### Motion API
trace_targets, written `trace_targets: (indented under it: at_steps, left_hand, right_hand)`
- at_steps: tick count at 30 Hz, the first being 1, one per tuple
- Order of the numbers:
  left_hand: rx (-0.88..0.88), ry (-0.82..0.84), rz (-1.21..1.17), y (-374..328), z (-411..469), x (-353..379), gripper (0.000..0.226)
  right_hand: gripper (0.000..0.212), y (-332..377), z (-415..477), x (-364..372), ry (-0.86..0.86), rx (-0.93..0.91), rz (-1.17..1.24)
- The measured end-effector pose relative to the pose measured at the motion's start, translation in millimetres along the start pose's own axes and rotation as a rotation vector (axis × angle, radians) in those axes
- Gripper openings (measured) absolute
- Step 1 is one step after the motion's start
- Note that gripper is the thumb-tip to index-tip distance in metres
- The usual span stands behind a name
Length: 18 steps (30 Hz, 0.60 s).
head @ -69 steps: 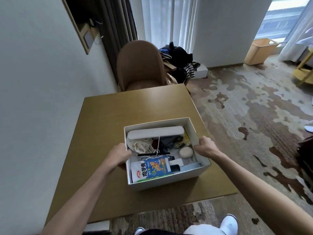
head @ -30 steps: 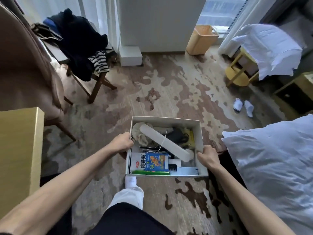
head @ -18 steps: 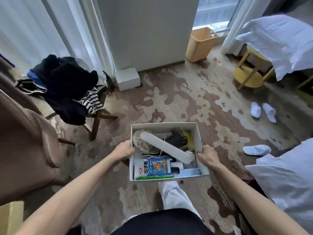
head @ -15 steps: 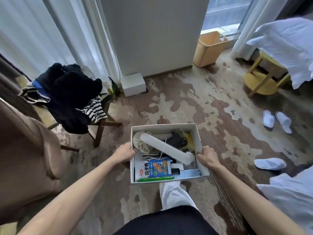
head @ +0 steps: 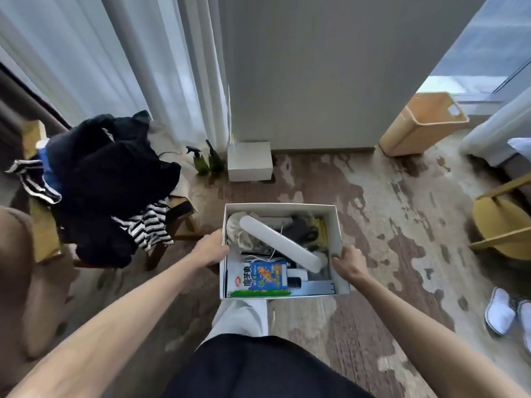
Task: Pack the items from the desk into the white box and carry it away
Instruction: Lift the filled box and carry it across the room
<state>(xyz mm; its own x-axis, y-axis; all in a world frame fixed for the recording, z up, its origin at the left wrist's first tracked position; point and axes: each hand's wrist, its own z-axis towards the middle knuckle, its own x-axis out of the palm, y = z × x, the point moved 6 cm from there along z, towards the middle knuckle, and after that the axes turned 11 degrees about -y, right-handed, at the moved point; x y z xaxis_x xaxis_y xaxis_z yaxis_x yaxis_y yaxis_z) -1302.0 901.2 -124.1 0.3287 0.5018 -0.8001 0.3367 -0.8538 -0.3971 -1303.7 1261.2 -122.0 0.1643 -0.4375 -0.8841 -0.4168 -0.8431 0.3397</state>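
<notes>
The white box (head: 336, 225) is up in the air over the carpet (head: 382, 225), held out in front of the person's body, open top facing up. It's pretty full: a long white tube-shaped thing (head: 280, 242) lies diagonally across the pile, a blue snack packet (head: 265, 276) sits along the near wall, there's a bundle of off-white cloth (head: 240, 231) in the far left corner, and something dark and tangled (head: 300, 229) beside a bit of yellow at the far right.

The left hand (head: 211, 248) has its fingers curled over the box's left wall, thumb on the outside, so it's clamped on the rim. The right hand (head: 347, 261) does the same on the right wall, fingers closed around the edge. The snack packet lies between the two sets of fingers, a bit nearer the person than either.

Further out past the left fingers there's a wooden stool (head: 175, 214) heaped with dark clothes (head: 112, 179) and a striped top. Straight ahead beyond the box sit a small white box (head: 249, 162) against the wall and two green spray bottles (head: 205, 160). Out past the right fingers: a tan wastebasket (head: 422, 124), and white slippers (head: 505, 311) on the carpet.
</notes>
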Motion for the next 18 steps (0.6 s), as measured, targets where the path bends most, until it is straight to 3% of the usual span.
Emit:
trace_targets:
  at_steps: [10, 18]
  left_hand:
    - [0.043, 0.009, -0.087, -66.9, 204.2, -83.0, 0.038]
    - [-0.096, 0.025, -0.159, -86.6, 331.6, -134.3, 0.034]
  right_hand:
    - [0.011, 104.9, 183.2, -39.2, -0.002, 0.054, -0.029]
    - [0.015, 196.8, 336.3, -29.9, 0.047, -0.034, -0.075]
